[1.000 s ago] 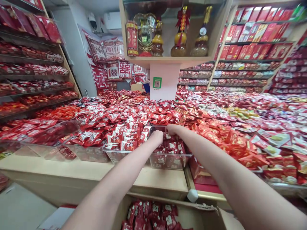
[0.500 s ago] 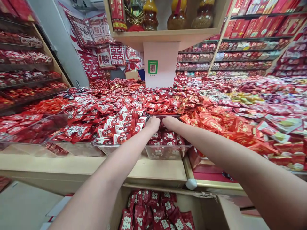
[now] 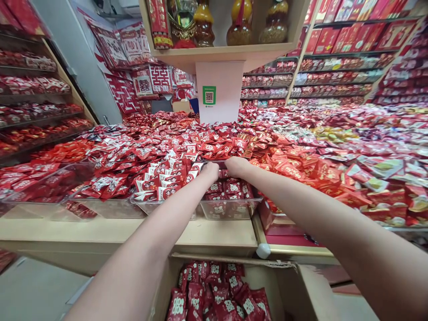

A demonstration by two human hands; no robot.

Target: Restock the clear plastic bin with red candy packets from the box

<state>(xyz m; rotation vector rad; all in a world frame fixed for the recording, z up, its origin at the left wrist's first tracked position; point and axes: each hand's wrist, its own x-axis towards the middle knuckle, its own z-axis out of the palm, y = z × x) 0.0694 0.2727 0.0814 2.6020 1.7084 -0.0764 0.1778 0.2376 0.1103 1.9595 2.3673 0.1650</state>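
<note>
Both my arms reach forward into a clear plastic bin that holds dark red candy packets. My left hand and my right hand sit side by side at the bin's far end, nearly touching. Their fingers curl down into the packets, and what they grip is hidden behind the backs of the hands. To the left of the bin stands a clear bin of red-and-white packets. Below the counter edge is an open cardboard box with more dark red packets.
A wide counter carries heaps of red sweets. A pillar with a green QR sign rises behind them, under a shelf of gourd bottles. Stocked shelves line the left and the right. The wooden counter ledge runs in front.
My left hand moved further into the bin and my two hands came together at its far end. The view has tilted down, showing more of the box below.
</note>
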